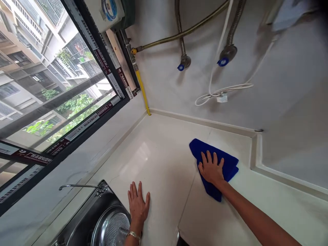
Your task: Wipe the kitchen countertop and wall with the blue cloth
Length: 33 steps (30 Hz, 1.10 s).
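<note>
A folded dark blue cloth [230, 163] lies on the pale, glossy countertop [164, 147], right of the middle. My right hand [212, 170] presses on top of it, palm down with the fingers spread, not wrapped around it. Further left, my left hand [138, 205] rests flat on the bare counter, fingers stretched out and holding nothing. It is just beside the edge of a steel sink [88, 213]. Inside the sink sits a shiny metal colander [116, 222], partly hidden by my left wrist, with something clear and plastic-like in it.
A faucet [82, 186] stands at the sink's back corner. A raised lip [200, 120] runs along the wall. Above it are a yellow pipe [142, 90], hoses with blue-capped valves [181, 66], and a coiled white cord [217, 94]. A dark-framed window [92, 119] is at left.
</note>
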Each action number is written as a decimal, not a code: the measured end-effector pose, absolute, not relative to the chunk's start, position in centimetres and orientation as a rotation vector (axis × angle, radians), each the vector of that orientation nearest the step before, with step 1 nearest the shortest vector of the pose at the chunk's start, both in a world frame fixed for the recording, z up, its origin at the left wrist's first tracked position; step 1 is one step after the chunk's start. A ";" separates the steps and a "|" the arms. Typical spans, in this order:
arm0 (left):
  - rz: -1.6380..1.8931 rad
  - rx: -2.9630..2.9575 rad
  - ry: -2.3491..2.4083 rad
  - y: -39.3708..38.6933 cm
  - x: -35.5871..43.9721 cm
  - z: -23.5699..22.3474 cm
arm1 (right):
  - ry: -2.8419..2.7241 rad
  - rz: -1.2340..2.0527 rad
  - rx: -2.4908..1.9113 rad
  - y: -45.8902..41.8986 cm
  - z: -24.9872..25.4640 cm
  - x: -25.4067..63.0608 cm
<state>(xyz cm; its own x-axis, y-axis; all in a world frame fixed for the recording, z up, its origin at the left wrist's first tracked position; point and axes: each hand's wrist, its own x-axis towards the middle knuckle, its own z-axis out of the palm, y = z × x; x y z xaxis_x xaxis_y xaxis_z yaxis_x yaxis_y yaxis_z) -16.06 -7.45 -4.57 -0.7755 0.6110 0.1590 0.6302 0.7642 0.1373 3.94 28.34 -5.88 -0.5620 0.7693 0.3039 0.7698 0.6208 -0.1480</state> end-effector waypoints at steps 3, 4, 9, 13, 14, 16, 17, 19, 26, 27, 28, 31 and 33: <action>-0.258 -0.999 -2.860 -7.5 -16.0 -4.4 | -2.540 0.097 -1.107 28.5 -5.5 -1.7; -0.251 -0.999 -2.863 -7.5 -15.9 -4.4 | -2.548 0.137 -1.062 28.2 -5.4 -3.6; -0.223 -0.989 -2.882 -7.4 -15.7 -4.0 | -2.619 0.387 -0.801 23.7 -4.6 -11.8; -0.212 -0.967 -2.879 -7.2 -15.5 -3.8 | -2.715 0.551 -0.528 18.0 -3.8 -14.5; -0.208 -0.967 -2.879 -7.2 -15.4 -3.7 | -2.734 0.581 -0.448 16.6 -3.6 -14.5; -0.205 -0.971 -2.880 -7.2 -15.4 -3.7 | -2.769 0.634 -0.280 14.2 -3.5 -13.9; -0.209 -0.973 -2.879 -7.2 -15.4 -3.8 | -2.785 0.661 -0.191 13.2 -3.4 -13.3; -0.238 -0.965 -2.881 -7.4 -15.6 -4.3 | -2.809 0.713 -0.021 11.9 -3.4 -11.8; -0.497 -0.905 -2.823 -8.5 -16.6 -6.4 | -2.857 0.799 0.337 11.2 -3.2 -3.3; -0.507 -0.909 -2.800 -8.5 -16.6 -6.5 | -2.872 0.797 0.376 11.3 -3.2 -1.9; -0.507 -0.916 -2.783 -8.4 -16.6 -6.5 | -2.890 0.793 0.407 11.4 -3.1 -0.4; -0.483 -0.928 -2.774 -8.0 -16.4 -6.3 | -2.938 0.734 0.391 12.1 -3.4 3.2; -0.462 -0.966 -2.778 -8.0 -16.0 -5.9 | -2.948 0.646 0.259 13.0 -4.0 4.7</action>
